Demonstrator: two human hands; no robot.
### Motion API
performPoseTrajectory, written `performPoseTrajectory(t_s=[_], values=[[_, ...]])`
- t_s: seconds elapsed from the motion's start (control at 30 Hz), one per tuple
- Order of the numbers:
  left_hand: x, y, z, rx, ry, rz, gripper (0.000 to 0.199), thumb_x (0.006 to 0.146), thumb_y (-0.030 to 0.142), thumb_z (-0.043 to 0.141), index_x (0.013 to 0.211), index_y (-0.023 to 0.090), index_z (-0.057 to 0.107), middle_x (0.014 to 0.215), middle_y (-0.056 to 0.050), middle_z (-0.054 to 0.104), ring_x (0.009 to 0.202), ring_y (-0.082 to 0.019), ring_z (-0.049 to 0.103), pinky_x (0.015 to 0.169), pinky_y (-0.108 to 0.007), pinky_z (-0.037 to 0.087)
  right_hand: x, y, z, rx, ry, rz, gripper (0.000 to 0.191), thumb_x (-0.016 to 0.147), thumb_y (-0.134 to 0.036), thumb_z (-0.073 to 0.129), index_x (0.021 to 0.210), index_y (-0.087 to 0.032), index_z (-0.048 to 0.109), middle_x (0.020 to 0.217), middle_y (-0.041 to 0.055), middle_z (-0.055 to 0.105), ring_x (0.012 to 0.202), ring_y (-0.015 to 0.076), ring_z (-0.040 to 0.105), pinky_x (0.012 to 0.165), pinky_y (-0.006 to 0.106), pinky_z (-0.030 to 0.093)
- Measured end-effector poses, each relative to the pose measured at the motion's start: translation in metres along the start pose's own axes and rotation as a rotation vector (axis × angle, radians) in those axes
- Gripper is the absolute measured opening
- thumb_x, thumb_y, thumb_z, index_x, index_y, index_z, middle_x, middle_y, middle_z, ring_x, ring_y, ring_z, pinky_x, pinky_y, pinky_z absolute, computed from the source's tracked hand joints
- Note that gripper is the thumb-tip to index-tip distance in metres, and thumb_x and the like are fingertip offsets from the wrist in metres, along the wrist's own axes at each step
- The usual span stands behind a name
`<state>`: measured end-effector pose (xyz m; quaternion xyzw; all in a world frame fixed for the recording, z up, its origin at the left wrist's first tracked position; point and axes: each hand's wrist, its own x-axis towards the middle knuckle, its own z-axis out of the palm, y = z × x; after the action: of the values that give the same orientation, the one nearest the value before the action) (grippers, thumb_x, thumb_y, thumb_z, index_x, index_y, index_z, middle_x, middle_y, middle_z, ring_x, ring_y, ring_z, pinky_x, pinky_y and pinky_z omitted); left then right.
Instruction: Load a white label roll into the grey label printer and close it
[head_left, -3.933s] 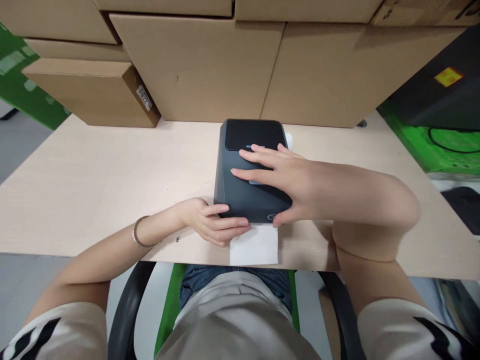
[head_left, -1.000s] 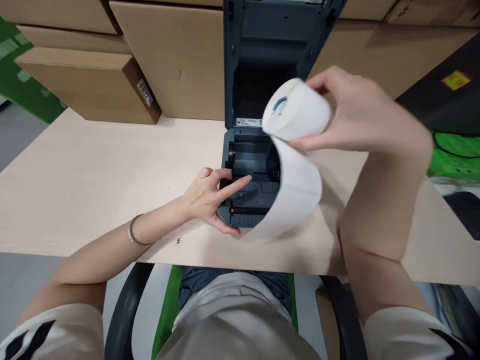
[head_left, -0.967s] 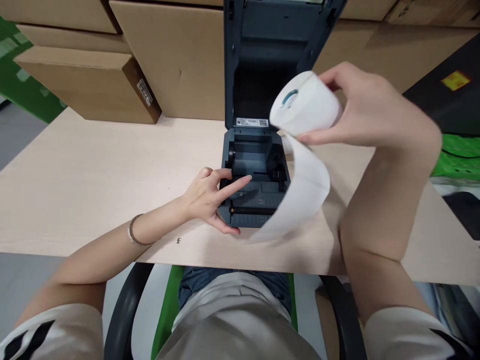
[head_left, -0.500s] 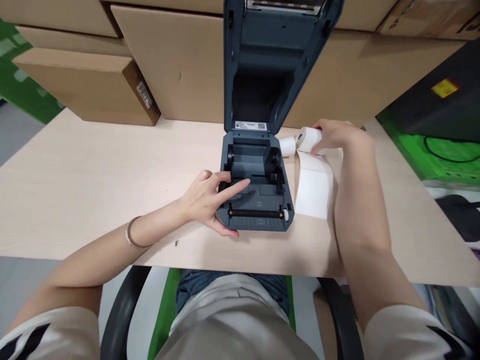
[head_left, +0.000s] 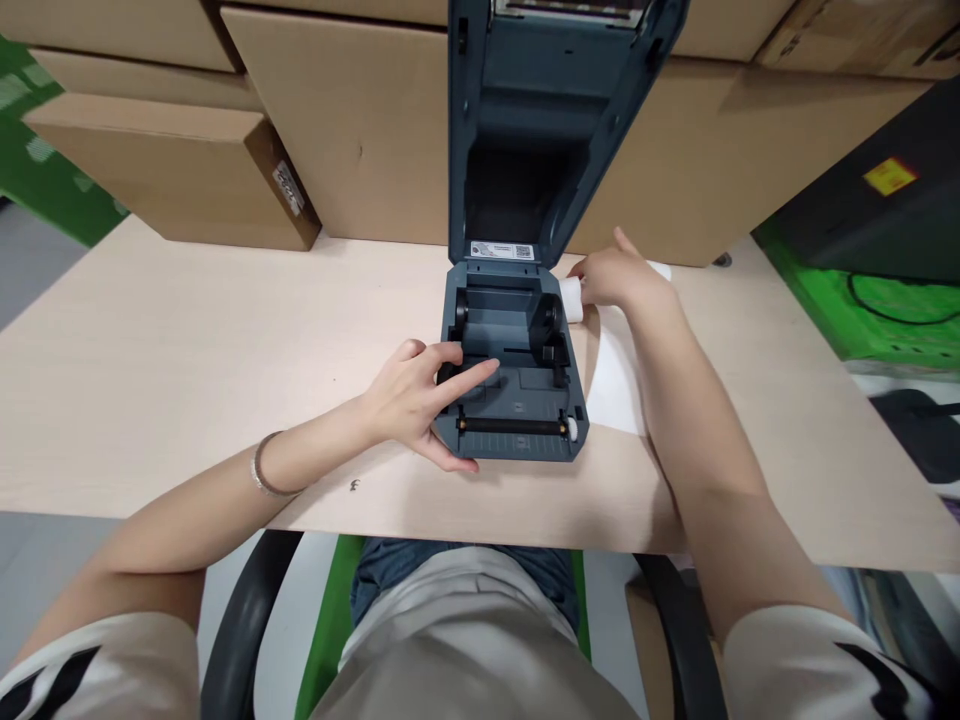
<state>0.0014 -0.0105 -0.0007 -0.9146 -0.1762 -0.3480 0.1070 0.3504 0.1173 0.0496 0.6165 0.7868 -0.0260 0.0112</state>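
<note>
A dark blue-grey label printer (head_left: 517,405) sits on the table with its lid (head_left: 547,110) raised. My left hand (head_left: 420,400) grips its left side; some fingers bend over the edge, the index finger stretches across the inside, and the thumb rests at the front corner. My right hand (head_left: 619,280) is just right of the printer, its fingers closed at a small white roll (head_left: 571,300). That hand covers part of the roll. A white label strip (head_left: 619,385) lies under my right forearm, and a bit of white shows behind the hand.
Cardboard boxes (head_left: 352,130) line the back of the table (head_left: 225,350). A flatter box (head_left: 165,180) leans at the back left. To the right are a black case (head_left: 862,190) and a green surface (head_left: 907,320) with a black cable.
My right hand has shifted left, from the label roll to the small white roll beside the printer. The label roll is now mostly hidden behind the hand. My left hand has stayed put.
</note>
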Motion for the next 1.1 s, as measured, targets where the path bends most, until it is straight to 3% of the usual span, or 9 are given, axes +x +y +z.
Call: performPoseTrajectory(t_s=[0.1,0.27,0.43,0.53,0.67,0.77,0.87,0.97,1.1], values=[[0.002,0.001,0.0,0.045,-0.004,0.015,0.126,0.068,0.11,0.04,0.155,0.019,0.055,0.109,-0.013,0.068,0.094,-0.027,0.068,0.074,-0.038,0.045,-0.003,-0.008,-0.008,-0.063,-0.019,0.045,0.011,0.08,-0.016,0.066,0.077,-0.022,0.075,0.073,0.0048,0.07,0.096,0.029,0.073,0.134,0.063,0.024],[0.005,0.002,0.0,0.046,0.034,0.043,0.126,0.072,0.108,0.039,0.157,0.016,0.051,0.106,-0.012,0.068,0.094,-0.027,0.067,0.072,-0.037,0.04,-0.058,-0.01,-0.074,-0.112,0.155,0.079,0.029,0.087,-0.026,0.059,0.107,-0.017,0.078,0.115,0.0148,0.079,0.119,0.0349,0.072,0.138,0.061,0.021],[0.003,0.002,0.0,0.032,-0.008,0.027,0.119,0.077,0.105,0.037,0.158,0.019,0.051,0.109,-0.012,0.068,0.097,-0.027,0.066,0.075,-0.038,0.041,-0.114,-0.031,-0.121,0.142,0.334,0.045,0.031,0.077,-0.038,0.066,0.106,-0.033,0.076,0.116,0.0068,0.08,0.112,0.0374,0.074,0.106,0.057,0.059],[0.003,0.001,0.001,-0.017,0.026,0.034,0.119,0.077,0.103,0.043,0.161,0.017,0.047,0.109,-0.013,0.067,0.097,-0.027,0.065,0.076,-0.038,0.041,-0.109,-0.056,-0.112,0.331,0.184,-0.146,0.032,0.073,-0.037,0.069,0.103,-0.033,0.079,0.113,0.0046,0.081,0.117,0.0374,0.073,0.115,0.057,0.055],[0.004,0.0,0.001,-0.028,0.05,0.046,0.119,0.077,0.103,0.044,0.159,0.017,0.048,0.106,-0.012,0.066,0.093,-0.027,0.064,0.075,-0.037,0.042,-0.072,-0.088,-0.076,0.301,-0.041,-0.445,0.03,0.083,-0.037,0.061,0.104,-0.028,0.08,0.111,0.0018,0.082,0.112,0.0317,0.075,0.14,0.061,0.017],[0.004,0.0,0.001,0.001,0.032,0.038,0.117,0.076,0.104,0.043,0.156,0.018,0.051,0.105,-0.012,0.068,0.092,-0.027,0.065,0.073,-0.037,0.042,-0.053,-0.103,-0.054,0.171,-0.195,-0.475,0.026,0.085,-0.023,0.058,0.096,-0.024,0.081,0.101,0.0017,0.082,0.104,0.0258,0.076,0.139,0.062,0.006],[0.004,0.0,0.001,0.012,0.055,0.045,0.119,0.076,0.104,0.04,0.157,0.017,0.05,0.104,-0.012,0.068,0.092,-0.027,0.066,0.072,-0.037,0.043,-0.051,-0.105,-0.05,0.059,-0.283,-0.416,0.019,0.086,-0.019,0.058,0.077,-0.022,0.075,0.082,0.0015,0.078,0.087,0.0232,0.074,0.137,0.064,0.006],[0.005,0.001,0.001,0.028,0.071,0.053,0.119,0.078,0.104,0.037,0.157,0.016,0.049,0.102,-0.012,0.069,0.092,-0.027,0.067,0.071,-0.037,0.043,-0.057,-0.095,-0.06,0.159,-0.275,-0.436,0.021,0.091,-0.028,0.059,0.09,-0.024,0.079,0.09,0.0014,0.081,0.086,0.0238,0.074,0.137,0.066,0.003],[0.006,0.002,0.0,0.035,0.067,0.05,0.121,0.078,0.105,0.035,0.159,0.016,0.047,0.103,-0.011,0.069,0.093,-0.027,0.067,0.072,-0.037,0.043,-0.064,-0.079,-0.074,0.393,-0.262,-0.433,0.051,0.092,-0.033,0.057,0.139,-0.026,0.073,0.118,0.0042,0.082,0.109,0.0271,0.075,0.125,0.057,0.041]])
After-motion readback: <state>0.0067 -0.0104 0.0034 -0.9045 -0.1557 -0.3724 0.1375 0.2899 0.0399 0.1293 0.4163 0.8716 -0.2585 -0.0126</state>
